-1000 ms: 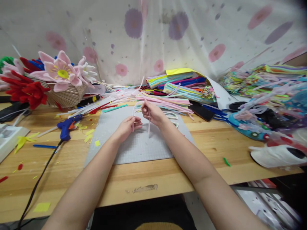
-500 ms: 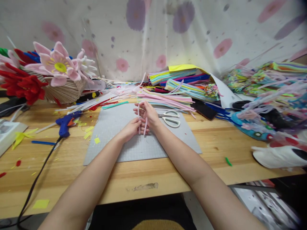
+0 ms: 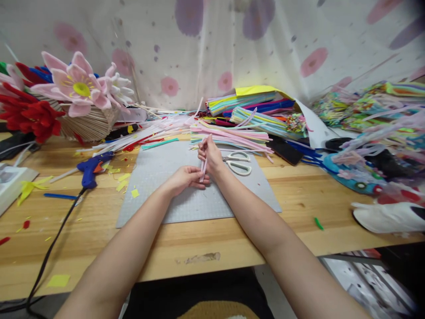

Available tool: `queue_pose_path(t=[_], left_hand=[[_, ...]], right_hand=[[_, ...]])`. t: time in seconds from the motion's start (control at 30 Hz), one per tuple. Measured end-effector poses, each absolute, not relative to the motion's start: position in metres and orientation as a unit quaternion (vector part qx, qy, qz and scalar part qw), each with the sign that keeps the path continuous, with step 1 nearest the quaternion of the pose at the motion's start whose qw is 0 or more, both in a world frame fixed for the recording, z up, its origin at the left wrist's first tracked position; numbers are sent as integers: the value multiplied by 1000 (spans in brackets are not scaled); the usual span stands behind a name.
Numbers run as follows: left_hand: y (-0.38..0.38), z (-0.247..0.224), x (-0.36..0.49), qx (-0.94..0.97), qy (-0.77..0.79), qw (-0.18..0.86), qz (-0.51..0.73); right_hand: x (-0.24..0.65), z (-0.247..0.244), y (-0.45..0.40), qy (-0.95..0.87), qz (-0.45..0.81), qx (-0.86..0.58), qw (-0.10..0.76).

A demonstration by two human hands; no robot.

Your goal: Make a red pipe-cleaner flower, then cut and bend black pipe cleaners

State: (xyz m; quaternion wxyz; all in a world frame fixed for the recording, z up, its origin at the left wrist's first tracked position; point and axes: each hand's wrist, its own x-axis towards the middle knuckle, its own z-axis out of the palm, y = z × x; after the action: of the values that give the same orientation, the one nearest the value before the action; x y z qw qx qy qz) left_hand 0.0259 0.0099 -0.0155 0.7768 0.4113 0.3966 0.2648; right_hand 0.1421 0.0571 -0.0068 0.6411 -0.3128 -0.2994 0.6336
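Note:
Over the grey cutting mat (image 3: 149, 195), a bent pale pink fuzzy stem (image 3: 203, 169) is held between both hands. My left hand (image 3: 190, 178) pinches its lower end with thumb and fingers. Higher up, my right hand (image 3: 210, 155) has its fingers closed round the upper part, which is mostly hidden by them. Scissors with white handles (image 3: 239, 163) lie on the mat just right of my right hand. A bundle of pink stems (image 3: 232, 136) lies behind the hands.
A blue glue gun (image 3: 89, 170) with a black cord lies on the wooden table (image 3: 186, 241) at left, near yellow scraps. Fuzzy flowers (image 3: 81, 86) stand at the back left. A black phone (image 3: 285, 150), more stem bundles (image 3: 259, 104) and a white shoe-like object (image 3: 387, 217) are at right.
The two sides of the pink stem, apart before, are now close together. My right hand has moved slightly right and its fingers have closed; my left thumb and fingers have shifted right along the stem.

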Motion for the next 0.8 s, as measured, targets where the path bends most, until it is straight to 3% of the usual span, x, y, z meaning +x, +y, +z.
queue_pose_path(t=[0.6, 0.8], left_hand=[[9, -14, 28, 439, 421, 744, 276], [18, -10, 9, 445, 429, 724, 306]], right_hand=[[140, -4, 52, -274, 636, -305, 653], [164, -9, 54, -294, 735, -260, 553]])
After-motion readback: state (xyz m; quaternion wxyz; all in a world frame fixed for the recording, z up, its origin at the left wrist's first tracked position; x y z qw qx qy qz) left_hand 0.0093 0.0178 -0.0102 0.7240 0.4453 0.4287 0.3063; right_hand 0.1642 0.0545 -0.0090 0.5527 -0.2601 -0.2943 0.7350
